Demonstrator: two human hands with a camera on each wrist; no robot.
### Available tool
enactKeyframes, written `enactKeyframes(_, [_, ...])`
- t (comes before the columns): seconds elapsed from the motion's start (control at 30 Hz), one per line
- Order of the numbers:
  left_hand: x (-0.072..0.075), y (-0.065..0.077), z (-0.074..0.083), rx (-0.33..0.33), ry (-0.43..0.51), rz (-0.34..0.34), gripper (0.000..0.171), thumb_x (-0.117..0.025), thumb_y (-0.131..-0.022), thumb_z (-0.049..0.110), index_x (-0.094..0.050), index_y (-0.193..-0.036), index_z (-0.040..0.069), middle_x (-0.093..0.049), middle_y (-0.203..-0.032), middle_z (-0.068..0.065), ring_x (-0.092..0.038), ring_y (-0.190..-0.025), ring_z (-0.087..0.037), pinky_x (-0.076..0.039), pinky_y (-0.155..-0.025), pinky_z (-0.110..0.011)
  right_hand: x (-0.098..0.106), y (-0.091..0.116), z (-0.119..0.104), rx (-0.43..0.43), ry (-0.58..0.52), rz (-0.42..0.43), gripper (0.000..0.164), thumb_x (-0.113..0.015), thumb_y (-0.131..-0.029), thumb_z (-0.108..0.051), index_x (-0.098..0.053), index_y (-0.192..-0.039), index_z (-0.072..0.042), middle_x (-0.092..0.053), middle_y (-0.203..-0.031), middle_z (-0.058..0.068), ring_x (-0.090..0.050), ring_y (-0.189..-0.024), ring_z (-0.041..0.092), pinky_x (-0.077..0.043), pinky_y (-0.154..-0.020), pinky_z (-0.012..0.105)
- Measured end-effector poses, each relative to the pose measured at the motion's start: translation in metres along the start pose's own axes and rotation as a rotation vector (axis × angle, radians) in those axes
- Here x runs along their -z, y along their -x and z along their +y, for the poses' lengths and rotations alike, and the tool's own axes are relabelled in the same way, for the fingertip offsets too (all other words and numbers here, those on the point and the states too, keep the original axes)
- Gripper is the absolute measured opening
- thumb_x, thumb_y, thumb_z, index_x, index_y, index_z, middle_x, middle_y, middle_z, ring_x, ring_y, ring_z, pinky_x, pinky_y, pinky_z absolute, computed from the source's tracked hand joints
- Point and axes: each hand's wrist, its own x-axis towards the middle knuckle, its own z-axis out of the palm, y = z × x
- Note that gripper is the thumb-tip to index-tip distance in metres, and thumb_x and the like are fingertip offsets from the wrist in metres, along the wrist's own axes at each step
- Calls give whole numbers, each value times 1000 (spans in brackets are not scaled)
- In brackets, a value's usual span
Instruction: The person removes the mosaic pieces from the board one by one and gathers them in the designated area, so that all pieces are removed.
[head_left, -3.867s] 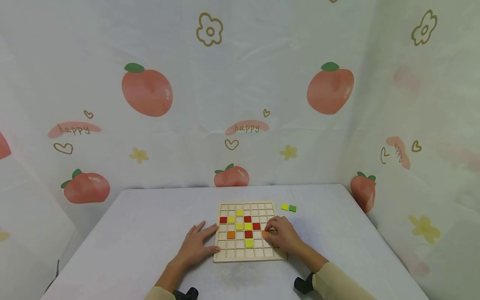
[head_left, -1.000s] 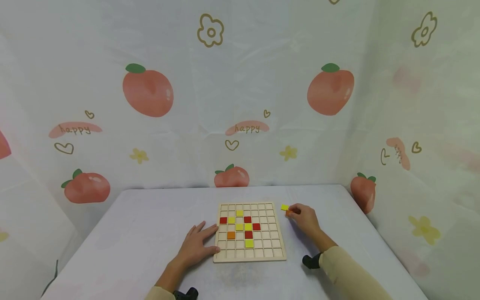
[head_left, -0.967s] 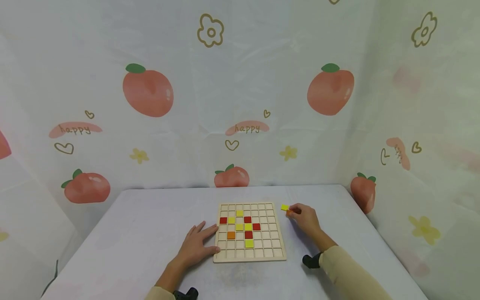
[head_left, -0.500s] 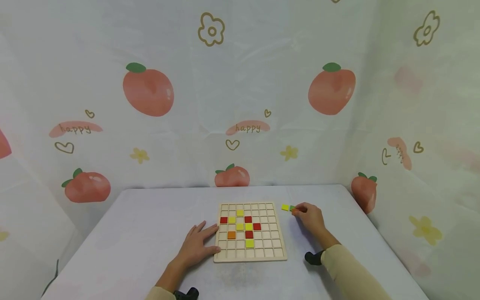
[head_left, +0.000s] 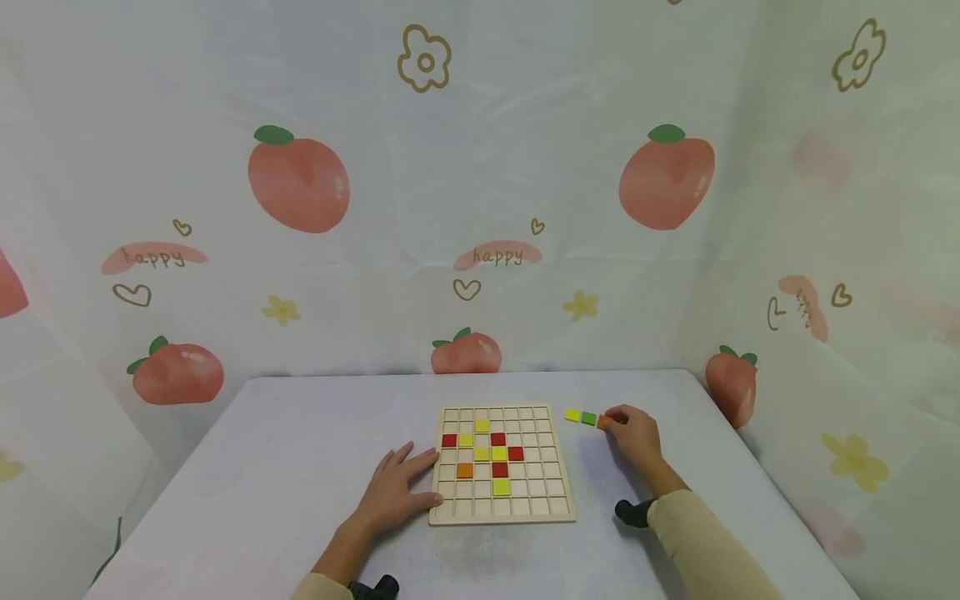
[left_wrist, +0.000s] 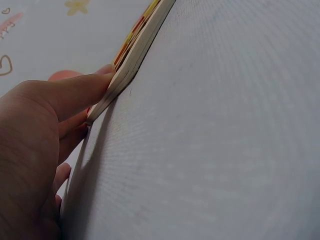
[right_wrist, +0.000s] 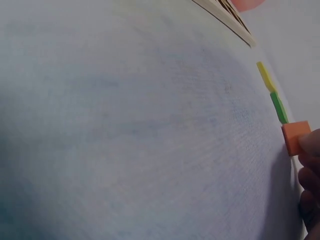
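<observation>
My right hand (head_left: 635, 435) pinches a square orange tile (right_wrist: 293, 137) between thumb and fingers, right of the board. In the right wrist view the tile is tilted up at the end of a short row. A green tile (head_left: 588, 418) lies beside it, then a yellow tile (head_left: 572, 415). My left hand (head_left: 393, 490) rests at the left edge of a wooden grid board (head_left: 536, 506), fingers spread and thumb touching the rim. Red, yellow and orange tiles sit in several squares of the board, among them a lone orange tile (head_left: 465, 471) at lower left.
The board lies on a white-covered table (head_left: 315, 433). Behind the table hangs a white curtain (head_left: 375, 208) with fruit prints. Black wrist-worn devices show below both hands, one black device (head_left: 633, 513) near the right sleeve.
The right hand has lifted the orange tile off the right part of the board and carried it up and right, past the yellow and green tiles. The left hand has stayed put.
</observation>
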Motion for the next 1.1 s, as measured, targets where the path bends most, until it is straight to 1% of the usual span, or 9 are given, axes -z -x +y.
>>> enactKeyframes(0.27, [1, 0, 1, -4, 5, 4, 74, -73, -75, 55, -58, -138, 17, -54, -141, -1, -27, -142, -34, -13, -114, -58, 1, -8, 2, 0, 35, 13, 16, -65, -91, -5, -68, -104, 3, -62, -92, 13, -53, -84, 28, -46, -70, 36])
enactKeyframes(0.4, [1, 0, 2, -6, 9, 3, 74, -73, -75, 55, -58, -138, 17, -54, -140, 0, -27, -142, -34, -13, -114, -58, 2, -9, 1, 0, 41, 7, 15, -65, -91, -5, -68, -104, 3, -62, -95, 14, -54, -85, 28, -48, -70, 36])
enactKeyframes(0.63, [1, 0, 2, 0, 4, 4, 74, -73, -75, 54, -58, -138, 18, -54, -140, 0, -27, -142, -34, -13, -114, -58, 3, -8, -1, 13, 41, 26, 17, -66, -91, -5, -67, -106, 2, -61, -101, 16, -55, -91, 30, -49, -76, 41])
enactKeyframes(0.77, [1, 0, 2, 2, -4, -2, 75, -73, -75, 55, -57, -138, 18, -54, -141, 0, -27, -142, -34, -13, -114, -58, 1, -7, 0, 31, 34, 44, 17, -66, -89, -4, -68, -104, 3, -61, -99, 16, -55, -89, 29, -49, -74, 40])
enactKeyframes(0.9, [1, 0, 2, 6, -10, -6, 75, -73, -75, 55, -57, -138, 18, -53, -141, 0, -27, -142, -34, -13, -114, -58, -3, -6, -3, 46, 13, 55, 16, -68, -88, -6, -68, -102, 2, -62, -96, 14, -56, -85, 27, -49, -69, 36])
enactKeyframes(1.0, [1, 0, 3, 13, -6, -7, 75, -73, -75, 55, -57, -139, 18, -53, -142, -1, -26, -142, -34, -13, -114, -59, -6, -4, -7, 53, 5, 45, 15, -67, -89, -7, -68, -102, 1, -63, -95, 12, -55, -84, 25, -48, -67, 34])
enactKeyframes(1.1, [0, 0, 4, 18, -3, -6, 75, -74, -75, 54, -57, -139, 18, -53, -142, -1, -26, -142, -34, -12, -114, -59, -10, -1, -13, 67, -5, 35, 13, -65, -90, -8, -68, -101, -1, -63, -94, 11, -54, -84, 25, -47, -69, 35])
